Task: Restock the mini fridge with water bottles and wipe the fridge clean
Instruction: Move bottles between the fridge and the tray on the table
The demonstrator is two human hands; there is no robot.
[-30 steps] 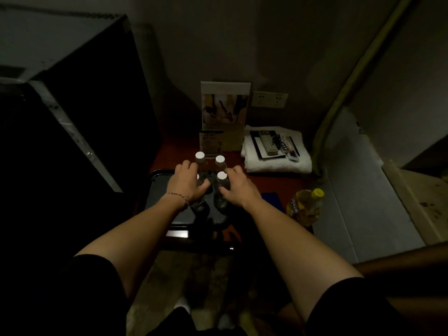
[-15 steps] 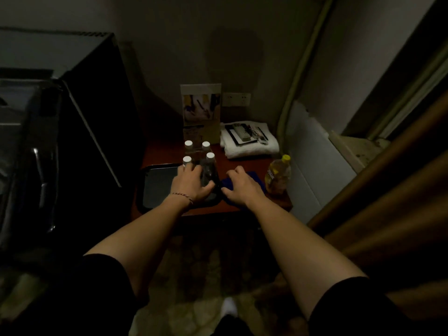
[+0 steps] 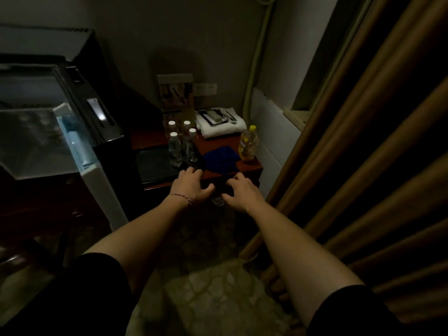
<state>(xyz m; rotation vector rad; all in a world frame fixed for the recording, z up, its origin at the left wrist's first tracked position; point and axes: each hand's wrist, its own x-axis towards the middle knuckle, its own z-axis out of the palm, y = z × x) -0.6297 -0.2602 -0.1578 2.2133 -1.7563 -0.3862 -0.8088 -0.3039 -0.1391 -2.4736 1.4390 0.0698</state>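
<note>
With both the left hand [image 3: 191, 187] and right hand [image 3: 242, 192] loosely spread and holding nothing just short of the four clear white-capped water bottles [image 3: 180, 144] on the dark red wooden surface [image 3: 218, 144], each should grip one bottle low around its body before turning to the open black mini fridge [image 3: 72, 112]

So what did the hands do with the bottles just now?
Both hands let go. The left hand and the right hand had been on the front water bottles; now they have pulled back toward the person, past the table's front edge, fingers loosely spread and holding nothing. All four bottles stayed standing by the black tray. The blue cloth and yellow bottle stayed too.
</note>
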